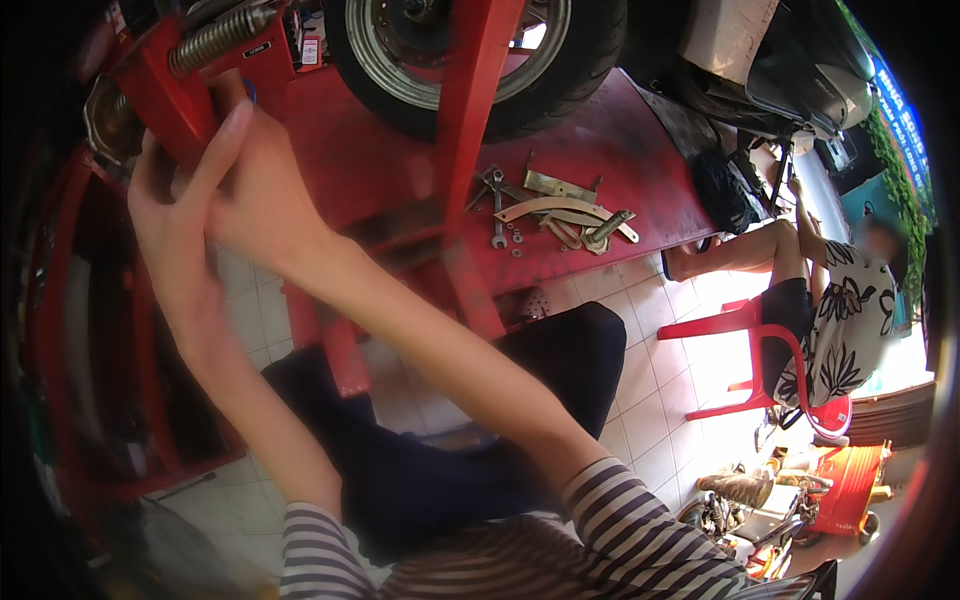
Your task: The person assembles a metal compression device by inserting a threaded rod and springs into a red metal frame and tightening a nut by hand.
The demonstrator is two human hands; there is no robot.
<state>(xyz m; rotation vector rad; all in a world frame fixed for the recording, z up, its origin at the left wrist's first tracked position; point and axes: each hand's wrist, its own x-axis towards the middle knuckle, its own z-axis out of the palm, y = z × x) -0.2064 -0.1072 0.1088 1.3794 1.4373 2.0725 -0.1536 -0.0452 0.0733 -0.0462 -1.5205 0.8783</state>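
Curving around the low end of a red metal bar (165,90) at 10 o'clock, the left hand (175,220) had its thumb and fingers apart. The right hand (265,185) was just behind that thumb, fingertips blurry; I could not tell if either hand gripped the bar. A coil spring (220,42) sat just above, between 10 and 11. Toward 12 were a motorbike tyre (590,75) and, lower, a combination wrench (499,212).

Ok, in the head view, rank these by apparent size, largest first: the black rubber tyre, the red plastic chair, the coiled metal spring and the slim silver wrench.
1. Black rubber tyre
2. Red plastic chair
3. Coiled metal spring
4. Slim silver wrench

Nearness to the camera varies, so true sizes may differ.
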